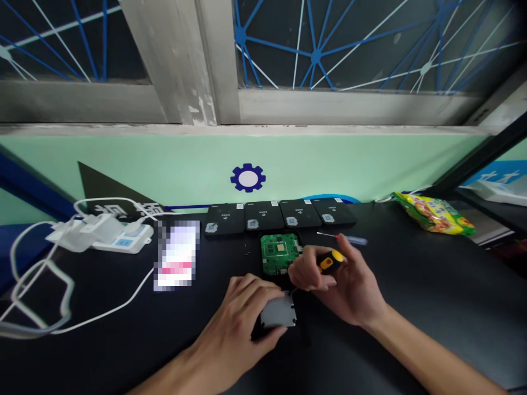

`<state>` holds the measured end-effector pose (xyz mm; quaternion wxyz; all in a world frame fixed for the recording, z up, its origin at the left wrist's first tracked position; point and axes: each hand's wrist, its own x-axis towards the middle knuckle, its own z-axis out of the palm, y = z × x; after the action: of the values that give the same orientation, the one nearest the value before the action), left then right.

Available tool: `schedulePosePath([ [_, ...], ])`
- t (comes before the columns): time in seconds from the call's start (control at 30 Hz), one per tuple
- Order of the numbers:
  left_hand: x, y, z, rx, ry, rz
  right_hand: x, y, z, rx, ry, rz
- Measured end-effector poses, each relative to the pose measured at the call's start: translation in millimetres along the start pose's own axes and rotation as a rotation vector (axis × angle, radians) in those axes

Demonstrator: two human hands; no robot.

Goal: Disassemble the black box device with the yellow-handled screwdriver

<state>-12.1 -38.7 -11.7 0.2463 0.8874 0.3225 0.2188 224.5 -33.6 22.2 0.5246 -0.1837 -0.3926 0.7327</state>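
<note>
I looked down on the black table point(411, 285), which ran up to a pale green wall point(329, 164) carrying a blue gear mark point(247, 178). At the table's left end a white power strip point(111, 233) lay with its white cables point(37, 285) looping toward me. A blurred phone point(177, 255) lay just right of it, and a yellow-green snack bag point(432, 213) sat far off at the right. Four black cases point(280, 215) stood in a row against the wall, side by side.

Nearer, my left hand point(242, 318) was closed around a small grey metal plate point(279, 314), thumb under its near edge and fingers over its left side, holding it down on the table. My right hand point(329, 277) was curled tight about a screwdriver with a yellow-and-black handle point(329, 262), its thin tip angled down to the plate's upper right corner. Just beyond both hands lay a green circuit board point(279, 252), flat, partly covered by my right fingers. A second, thinner screwdriver with a clear blue handle point(346, 238) lay loose behind my right hand.
</note>
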Motion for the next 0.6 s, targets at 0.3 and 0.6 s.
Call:
schedulePosePath([
  [0.3, 0.0, -0.1, -1.1, -0.009, -0.003, 0.009, 3.0, -2.4, 0.9, 0.029, 0.018, -0.05],
  [0.6, 1.8, 0.6, -2.6, 0.002, -0.022, 0.009, -0.3, 1.0, 0.3, 0.025, -0.003, 0.006],
])
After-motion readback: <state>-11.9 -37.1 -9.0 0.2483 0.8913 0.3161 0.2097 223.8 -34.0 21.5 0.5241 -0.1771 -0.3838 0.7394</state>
